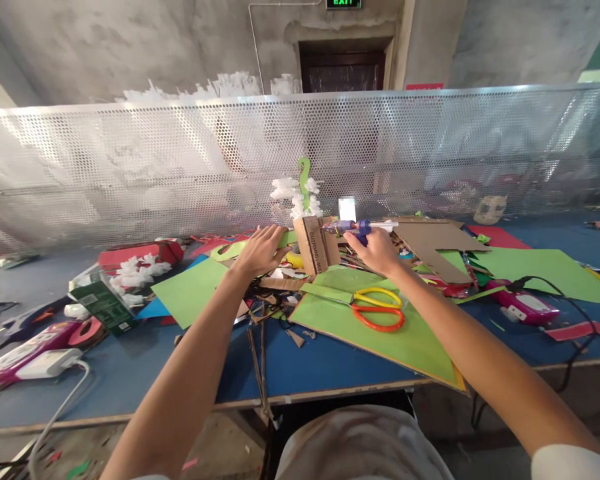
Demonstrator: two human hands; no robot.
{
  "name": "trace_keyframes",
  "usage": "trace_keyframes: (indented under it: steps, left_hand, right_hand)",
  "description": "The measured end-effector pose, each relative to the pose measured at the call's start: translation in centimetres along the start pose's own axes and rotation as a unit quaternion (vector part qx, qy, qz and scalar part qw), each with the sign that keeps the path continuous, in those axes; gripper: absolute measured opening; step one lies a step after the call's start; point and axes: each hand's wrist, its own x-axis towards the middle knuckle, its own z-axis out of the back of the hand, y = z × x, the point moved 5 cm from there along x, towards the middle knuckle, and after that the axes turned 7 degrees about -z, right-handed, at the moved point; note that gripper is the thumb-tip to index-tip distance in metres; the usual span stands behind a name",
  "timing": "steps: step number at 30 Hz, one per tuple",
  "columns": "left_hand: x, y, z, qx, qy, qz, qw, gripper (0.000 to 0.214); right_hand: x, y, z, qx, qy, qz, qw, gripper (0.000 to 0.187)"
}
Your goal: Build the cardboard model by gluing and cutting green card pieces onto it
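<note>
My left hand (264,252) is closed around a green curled strip (225,251), whose ends show on both sides of the fingers. Its right end meets a brown cardboard block (310,247) with printed lettering. From the top of the block rises a green hook-shaped stem (305,181), with white crumpled tufts (285,188) around it. My right hand (377,251) grips a purple-blue hot glue gun (361,229), its nozzle pointing left at the block's right side. Whether the nozzle touches the cardboard I cannot tell.
Yellow-and-orange scissors (377,309) lie on a green sheet (360,333) before me. Cardboard pieces (430,243) and scraps cover the middle. Power strips (523,307) with cords stand right and left. A green box (103,303) sits left. A perforated metal screen (180,167) borders the table's back.
</note>
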Motion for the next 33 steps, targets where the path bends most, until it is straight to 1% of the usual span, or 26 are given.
trace_keyframes:
  steps: [3, 5, 9, 10, 11, 14, 15, 17, 22, 25, 30, 31, 33]
  left_hand:
    - [-0.04, 0.14, 0.00, 0.002, -0.001, 0.004, 1.000, 0.038]
    - [-0.06, 0.22, 0.05, 0.002, -0.003, 0.005, 1.000, 0.039]
    - [-0.04, 0.24, 0.19, 0.007, -0.006, 0.007, 1.000, 0.039]
    - [-0.04, 0.23, 0.21, 0.010, -0.005, 0.007, 1.000, 0.039]
    - [-0.04, 0.22, 0.21, 0.011, -0.005, 0.007, 1.000, 0.039]
    - [-0.08, 0.31, 0.23, 0.014, -0.005, 0.005, 1.000, 0.041]
    - [-0.11, 0.37, 0.23, 0.015, -0.006, 0.005, 1.000, 0.042]
    - [-0.17, 0.52, 0.25, 0.019, -0.007, 0.009, 1.000, 0.042]
    - [-0.26, 0.73, 0.27, 0.020, -0.005, 0.020, 1.000, 0.042]
    - [-0.26, 0.67, 0.30, 0.013, -0.002, 0.021, 1.000, 0.043]
    - [-0.21, 0.63, 0.32, 0.009, -0.003, 0.024, 1.000, 0.043]
    - [-0.22, 0.65, 0.31, 0.010, -0.004, 0.025, 1.000, 0.043]
    - [-0.23, 0.74, 0.26, 0.012, -0.005, 0.025, 1.000, 0.042]
  right_hand:
    - [-0.13, 0.10, -0.54, 0.002, 0.035, 0.014, 0.999, 0.055]
    - [-0.13, 0.01, -0.74, 0.000, 0.045, 0.019, 0.999, 0.055]
    - [0.03, -0.46, -0.27, 0.001, -0.007, -0.005, 1.000, 0.051]
    - [0.03, -0.51, -0.25, 0.003, -0.009, -0.008, 1.000, 0.051]
    - [0.02, -0.48, -0.35, 0.005, 0.002, -0.006, 1.000, 0.052]
    - [-0.16, -0.13, -0.94, 0.008, 0.061, 0.013, 0.998, 0.054]
    - [-0.22, -0.04, -1.04, 0.012, 0.074, 0.016, 0.997, 0.054]
    - [-0.29, 0.00, -0.99, 0.025, 0.081, 0.010, 0.996, 0.052]
    - [-0.24, -0.12, -0.63, 0.067, 0.077, 0.000, 0.995, 0.049]
    - [-0.14, -0.15, -0.74, 0.046, 0.068, 0.008, 0.997, 0.052]
    - [-0.07, -0.43, -0.68, 0.002, 0.009, -0.004, 1.000, 0.051]
    - [-0.10, -0.45, -0.70, 0.000, 0.006, -0.005, 1.000, 0.051]
    - [-0.19, -0.36, -0.90, -0.001, 0.023, 0.002, 1.000, 0.052]
